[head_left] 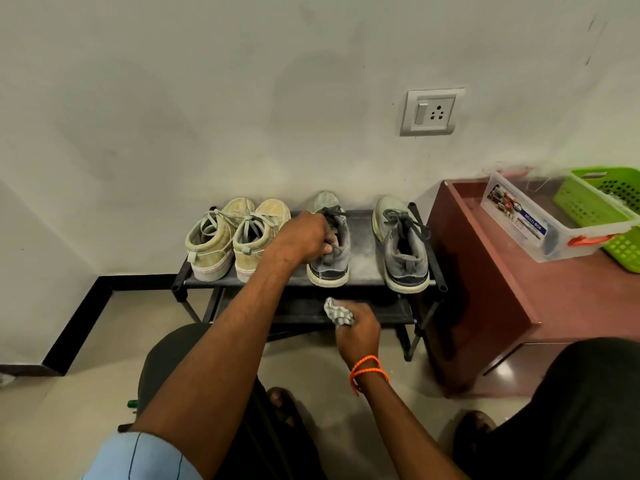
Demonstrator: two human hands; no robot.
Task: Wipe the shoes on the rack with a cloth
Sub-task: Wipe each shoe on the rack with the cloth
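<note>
I see a clear plastic box [530, 221] with an orange latch and a printed label on the reddish-brown cabinet [485, 271] at right; something dark lies inside it, but I cannot make out what. Just behind and right of it sits a green perforated basket [602, 206], touching the box; its contents are hidden from me.

On the top shelf of the black shoe rack [363, 258] stand four shoes, heels toward me. A pair of beige lace-up shoes [235, 237] sits at the left, side by side and touching. A grey sneaker [329, 251] stands in the middle, and a second grey sneaker [403, 244] near the right end, apart from the first.

My left hand [304, 239] grasps the middle grey sneaker at its collar, fingers curled into the opening. My right hand [356, 327], with an orange beaded band at the wrist, is clenched around a crumpled grey checked cloth [337, 311], held in front of the rack's lower shelf, below that sneaker and not touching it.

The rack stands against a scuffed white wall [207, 98] bearing a switch-and-socket plate [431, 112]. The floor [69, 410] is pale glossy tile with a black skirting strip [86, 317] at the left. My knees in dark trousers and sandalled feet show at the bottom.
</note>
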